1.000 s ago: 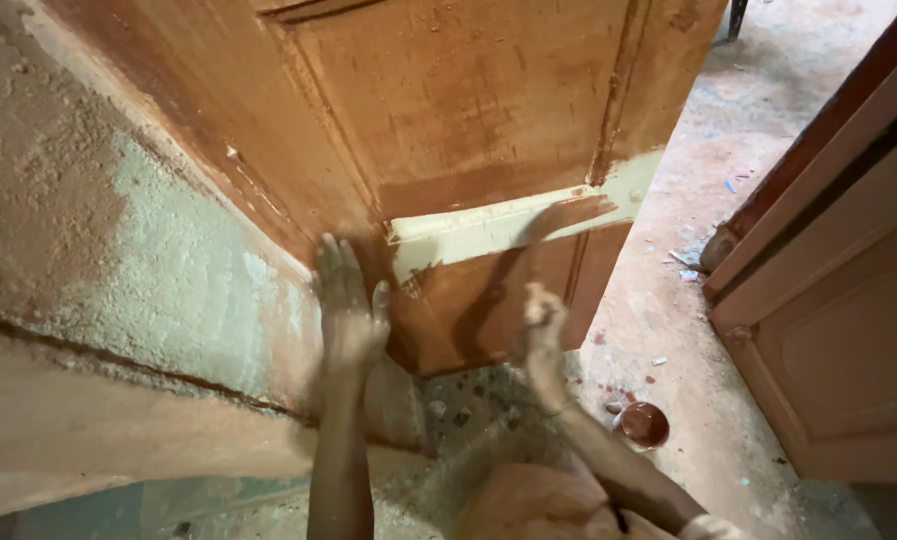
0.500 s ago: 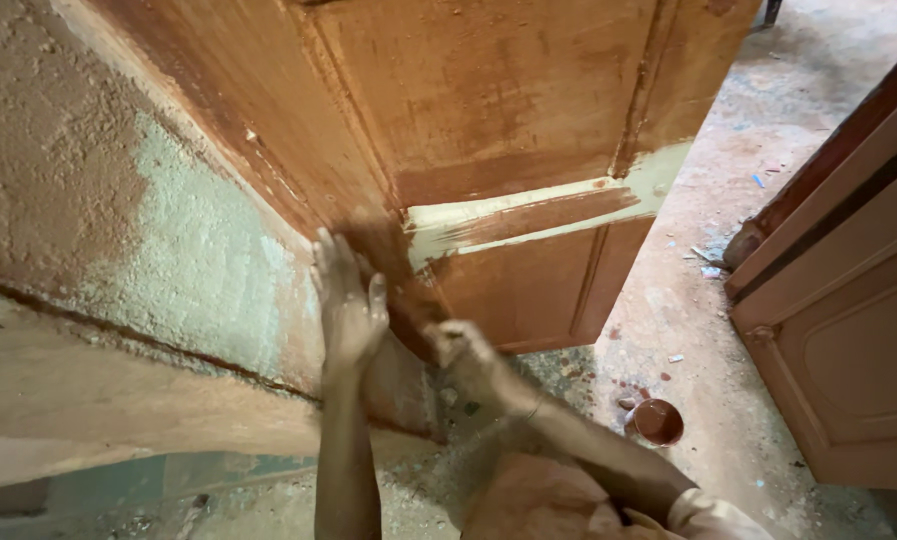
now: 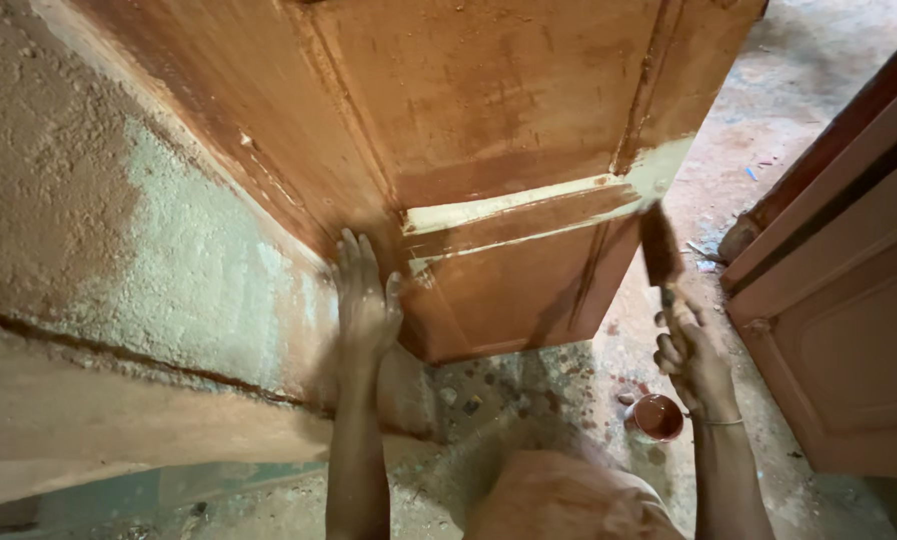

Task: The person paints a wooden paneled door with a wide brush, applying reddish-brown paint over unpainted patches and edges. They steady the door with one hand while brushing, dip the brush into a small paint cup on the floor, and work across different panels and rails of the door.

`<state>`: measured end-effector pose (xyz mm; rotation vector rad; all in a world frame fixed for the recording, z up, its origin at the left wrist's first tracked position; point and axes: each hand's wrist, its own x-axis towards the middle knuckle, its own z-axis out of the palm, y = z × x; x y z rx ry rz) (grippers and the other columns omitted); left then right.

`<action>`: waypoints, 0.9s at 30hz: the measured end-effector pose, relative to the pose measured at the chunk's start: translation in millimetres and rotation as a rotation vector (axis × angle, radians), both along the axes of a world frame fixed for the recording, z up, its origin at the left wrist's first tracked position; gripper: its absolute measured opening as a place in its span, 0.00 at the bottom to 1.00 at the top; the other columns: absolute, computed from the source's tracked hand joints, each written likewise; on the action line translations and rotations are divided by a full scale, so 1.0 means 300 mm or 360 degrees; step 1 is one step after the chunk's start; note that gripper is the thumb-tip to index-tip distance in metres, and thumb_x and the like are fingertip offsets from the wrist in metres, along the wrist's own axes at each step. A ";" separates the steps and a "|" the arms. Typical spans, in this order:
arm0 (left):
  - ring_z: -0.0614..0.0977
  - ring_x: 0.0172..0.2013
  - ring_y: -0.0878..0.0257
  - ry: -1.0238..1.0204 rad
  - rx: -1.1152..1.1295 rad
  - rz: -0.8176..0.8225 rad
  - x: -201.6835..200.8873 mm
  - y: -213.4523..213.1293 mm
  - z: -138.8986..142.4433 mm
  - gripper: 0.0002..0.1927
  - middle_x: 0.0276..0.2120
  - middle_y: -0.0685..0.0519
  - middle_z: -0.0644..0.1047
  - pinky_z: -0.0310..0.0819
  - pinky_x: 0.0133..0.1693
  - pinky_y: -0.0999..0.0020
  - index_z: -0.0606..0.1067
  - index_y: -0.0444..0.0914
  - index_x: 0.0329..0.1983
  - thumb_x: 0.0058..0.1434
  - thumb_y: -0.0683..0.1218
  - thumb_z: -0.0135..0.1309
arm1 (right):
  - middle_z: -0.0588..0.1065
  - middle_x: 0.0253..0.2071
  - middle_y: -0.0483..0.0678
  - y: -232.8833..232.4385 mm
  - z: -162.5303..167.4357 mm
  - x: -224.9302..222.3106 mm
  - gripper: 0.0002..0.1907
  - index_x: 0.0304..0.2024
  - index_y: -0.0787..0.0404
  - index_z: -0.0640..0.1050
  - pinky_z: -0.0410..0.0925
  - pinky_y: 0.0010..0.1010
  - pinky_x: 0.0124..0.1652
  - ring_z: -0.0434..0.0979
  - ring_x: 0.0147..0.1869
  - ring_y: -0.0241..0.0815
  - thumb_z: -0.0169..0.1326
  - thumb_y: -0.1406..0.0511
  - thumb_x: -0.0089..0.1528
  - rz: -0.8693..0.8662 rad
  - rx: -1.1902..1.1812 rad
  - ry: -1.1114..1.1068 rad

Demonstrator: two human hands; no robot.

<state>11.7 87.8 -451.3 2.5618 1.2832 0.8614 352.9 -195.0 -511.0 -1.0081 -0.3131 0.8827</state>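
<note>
Paintbrush (image 3: 658, 245): my right hand (image 3: 690, 365) is closed around its handle, bristles up against the right edge of the door (image 3: 488, 130), beside the pale unpainted strip (image 3: 528, 205).
Left hand (image 3: 365, 305): open, fingers spread, palm flat on the door's left edge by the rough wall (image 3: 98, 230).
Paint cup (image 3: 654, 417): on the floor (image 3: 568, 370), just near-left of my right hand.
Second door (image 3: 848, 330): far right.
</note>
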 end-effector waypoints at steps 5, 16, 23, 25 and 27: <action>0.43 0.76 0.39 -0.0102 0.0005 -0.0051 0.002 -0.005 -0.015 0.38 0.78 0.35 0.42 0.35 0.73 0.43 0.47 0.31 0.78 0.75 0.60 0.33 | 0.68 0.41 0.44 0.085 -0.007 -0.061 0.23 0.67 0.53 0.62 0.56 0.22 0.21 0.57 0.22 0.28 0.42 0.64 0.69 -0.0308 -0.0067 -0.0205; 0.43 0.77 0.36 -0.0307 0.0049 0.0012 -0.035 -0.072 0.043 0.42 0.78 0.35 0.42 0.33 0.74 0.40 0.46 0.33 0.79 0.74 0.66 0.28 | 0.72 0.44 0.39 0.297 0.070 -0.553 0.21 0.65 0.50 0.60 0.63 0.19 0.14 0.66 0.19 0.30 0.39 0.64 0.69 0.0822 -0.0089 -0.0864; 0.43 0.78 0.37 -0.0417 0.0003 -0.0003 -0.052 -0.119 0.104 0.43 0.79 0.38 0.41 0.36 0.75 0.42 0.44 0.35 0.80 0.74 0.68 0.28 | 0.70 0.36 0.40 0.358 0.157 -0.524 0.22 0.67 0.52 0.63 0.59 0.14 0.15 0.61 0.20 0.25 0.40 0.66 0.70 0.1174 0.0094 -0.0315; 0.42 0.78 0.37 -0.0389 -0.0019 -0.0010 -0.043 -0.104 0.096 0.43 0.79 0.38 0.40 0.35 0.75 0.42 0.44 0.35 0.80 0.74 0.67 0.28 | 0.69 0.32 0.42 0.367 0.175 -0.430 0.20 0.65 0.56 0.69 0.57 0.13 0.14 0.59 0.19 0.25 0.41 0.66 0.71 0.1006 0.0151 -0.0114; 0.41 0.77 0.38 -0.0364 -0.0038 -0.0013 -0.024 -0.078 0.079 0.42 0.79 0.38 0.40 0.34 0.73 0.40 0.44 0.34 0.79 0.73 0.66 0.29 | 0.73 0.34 0.43 0.338 0.176 -0.310 0.19 0.63 0.56 0.71 0.54 0.12 0.12 0.60 0.18 0.25 0.42 0.69 0.70 0.1006 0.0618 0.0298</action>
